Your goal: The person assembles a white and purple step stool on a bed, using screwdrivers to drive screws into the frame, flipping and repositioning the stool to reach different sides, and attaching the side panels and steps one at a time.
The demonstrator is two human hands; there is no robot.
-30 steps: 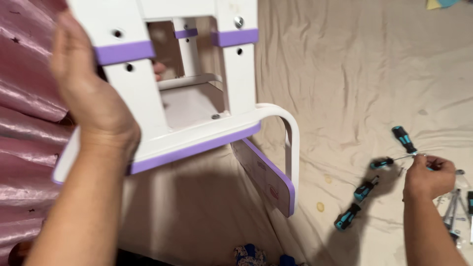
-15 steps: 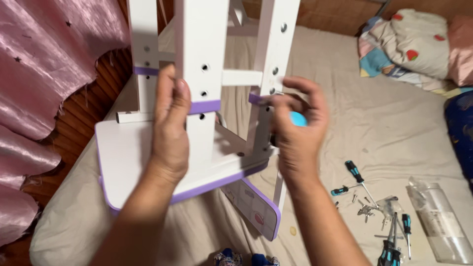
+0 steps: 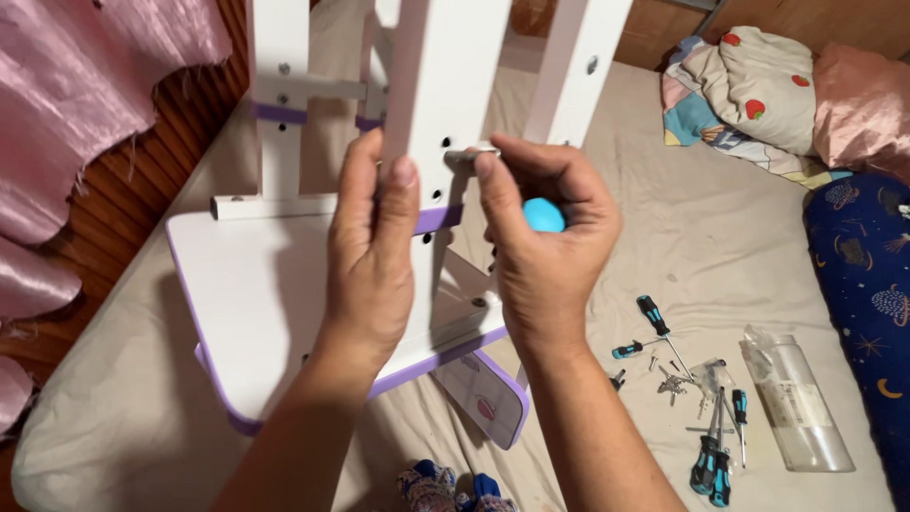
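A white furniture piece with purple trim (image 3: 256,313) stands upside down on a beige sheet. My left hand (image 3: 374,256) grips one of its upright white legs (image 3: 445,76) from the front. My right hand (image 3: 545,237) is closed around a short screwdriver with a blue handle end (image 3: 543,215). Its metal tip (image 3: 469,153) rests against a hole in the same leg, right beside my left thumb.
Several blue-handled screwdrivers (image 3: 718,455) and loose screws (image 3: 673,382) lie on the sheet (image 3: 701,246) at the right, next to a clear plastic bag (image 3: 794,412). A bundled quilt (image 3: 749,100) and a dark blue pillow (image 3: 867,284) sit at the far right. Pink cloth (image 3: 85,95) hangs at the left.
The view has tilted up and closer. My right hand left the tools on the sheet, came up holding the blue-handled screwdriver, and now has its tip at the leg. My left hand shifted onto that leg.
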